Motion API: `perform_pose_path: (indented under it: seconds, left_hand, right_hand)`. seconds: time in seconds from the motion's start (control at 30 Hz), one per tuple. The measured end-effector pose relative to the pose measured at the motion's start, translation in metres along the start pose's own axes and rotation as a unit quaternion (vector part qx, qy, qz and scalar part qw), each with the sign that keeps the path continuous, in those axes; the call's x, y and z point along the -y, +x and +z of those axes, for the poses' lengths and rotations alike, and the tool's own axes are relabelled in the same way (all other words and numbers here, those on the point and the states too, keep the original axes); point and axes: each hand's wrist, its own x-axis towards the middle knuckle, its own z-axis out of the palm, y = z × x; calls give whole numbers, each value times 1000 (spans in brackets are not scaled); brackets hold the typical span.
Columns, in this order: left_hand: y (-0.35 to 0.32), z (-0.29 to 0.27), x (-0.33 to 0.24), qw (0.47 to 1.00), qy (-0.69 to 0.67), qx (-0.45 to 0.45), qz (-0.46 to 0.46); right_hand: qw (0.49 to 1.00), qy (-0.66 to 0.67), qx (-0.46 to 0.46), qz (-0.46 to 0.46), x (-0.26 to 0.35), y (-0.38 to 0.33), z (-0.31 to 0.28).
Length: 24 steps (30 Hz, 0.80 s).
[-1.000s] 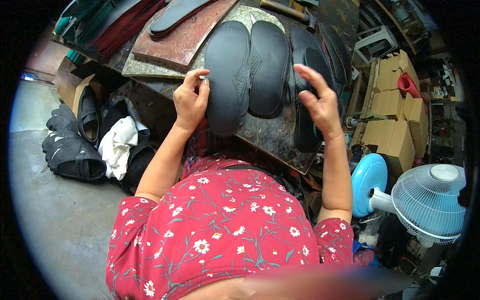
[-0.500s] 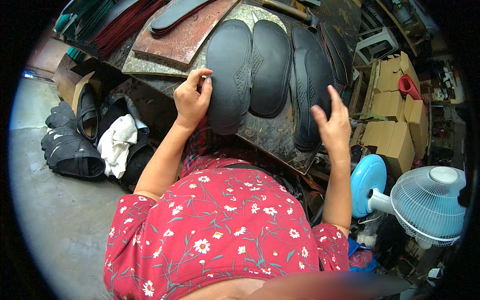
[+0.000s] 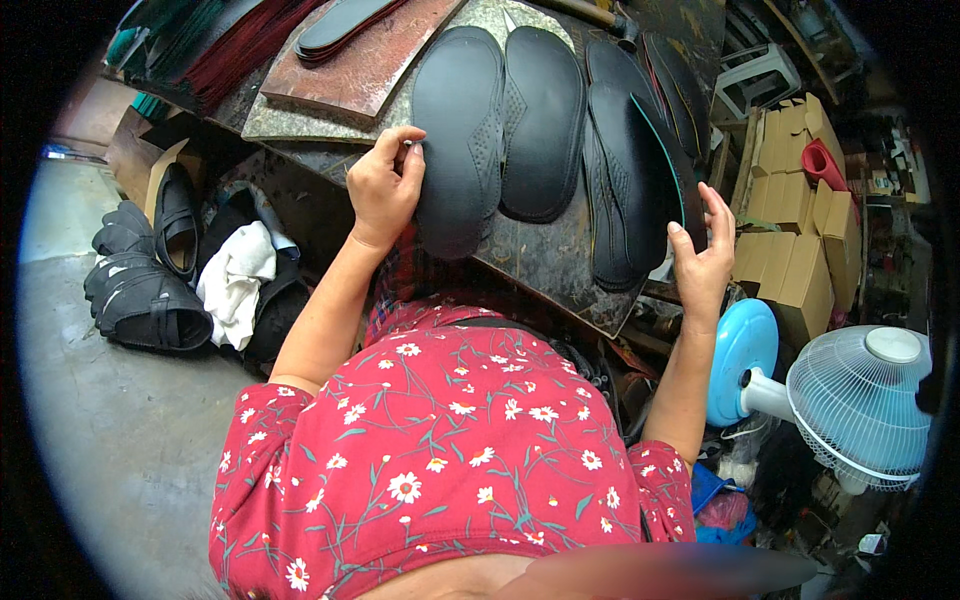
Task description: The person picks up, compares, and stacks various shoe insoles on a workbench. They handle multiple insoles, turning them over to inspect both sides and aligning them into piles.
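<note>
Black shoe insoles lie overlapped at the table's near edge. My left hand (image 3: 388,190) is closed beside the leftmost insole (image 3: 455,140), thumb and forefinger pinched on something tiny and pale that I cannot make out. To the right, my right hand (image 3: 706,255) grips the lower end of a thin black insole with a teal edge (image 3: 669,158), tilted up on its side beside the right-hand pile of insoles (image 3: 625,190). Between them rests another black insole (image 3: 543,120) with a dotted patch along its side.
Behind are a reddish board (image 3: 350,75) with grey insoles (image 3: 340,30), a stone slab (image 3: 290,125) and a hammer (image 3: 590,12). Black shoes (image 3: 150,305) and a white cloth (image 3: 238,275) lie at left. Cardboard boxes (image 3: 785,270) and a fan (image 3: 860,400) stand at right.
My right hand has moved right and closed on an insole, which now stands tilted up with its teal edge showing. My left hand has barely moved.
</note>
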Motion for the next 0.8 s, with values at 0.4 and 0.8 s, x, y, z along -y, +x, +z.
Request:
perform_pose_path:
  seconds: [0.4, 0.8]
  left_hand:
    - [1, -1, -1, 1000, 6, 5, -4]
    - [0, 0, 2, 1000, 7, -2, 11]
  right_hand:
    - [977, -183, 102, 33, 15, -10, 17]
    - [981, -163, 73, 77, 7, -4, -2]
